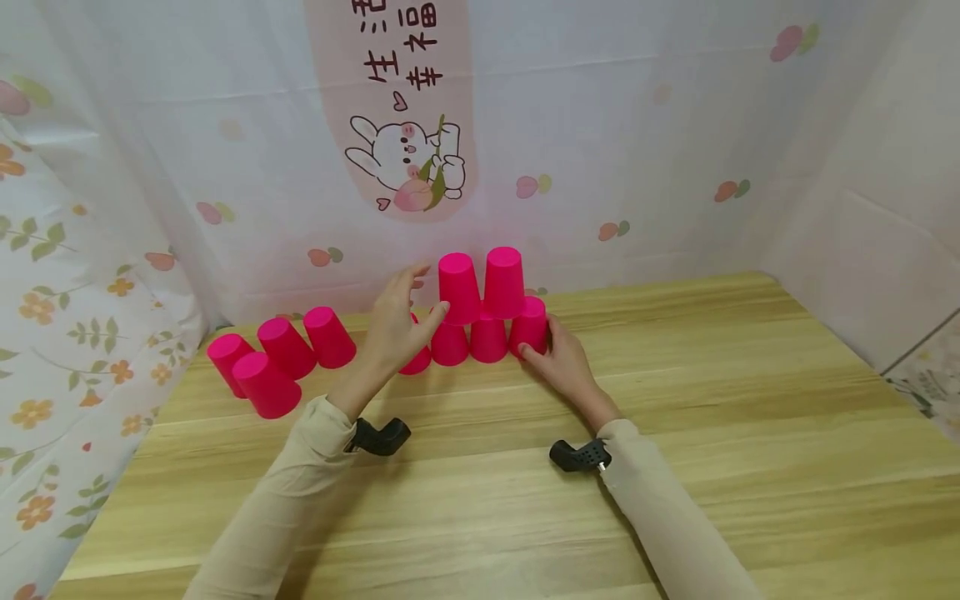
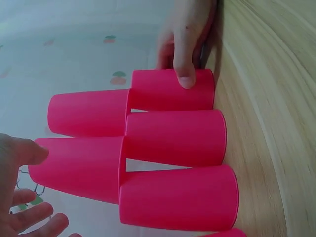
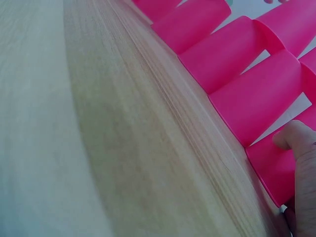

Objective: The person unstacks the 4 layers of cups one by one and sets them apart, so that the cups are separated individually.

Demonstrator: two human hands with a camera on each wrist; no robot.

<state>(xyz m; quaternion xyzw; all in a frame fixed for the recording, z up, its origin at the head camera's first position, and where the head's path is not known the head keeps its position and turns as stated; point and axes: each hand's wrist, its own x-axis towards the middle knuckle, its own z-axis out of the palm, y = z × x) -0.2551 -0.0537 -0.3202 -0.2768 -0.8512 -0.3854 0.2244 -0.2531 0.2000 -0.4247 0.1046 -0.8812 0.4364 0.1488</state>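
Note:
Upside-down pink cups stand in a row near the back wall, with two more bridging on top: the upper left cup and the upper right cup. My left hand is beside the upper left cup, fingers spread; in the left wrist view its thumb overlaps the cup's narrow end, and whether they touch I cannot tell. This hand partly hides the row's leftmost cup. With thumb in front and fingers behind, my right hand grips the row's rightmost cup.
Further left on the wooden table stand several loose upside-down pink cups, among them a front one and a back one. A patterned cloth hangs behind the stack. Each wrist carries a black mount, such as the left mount.

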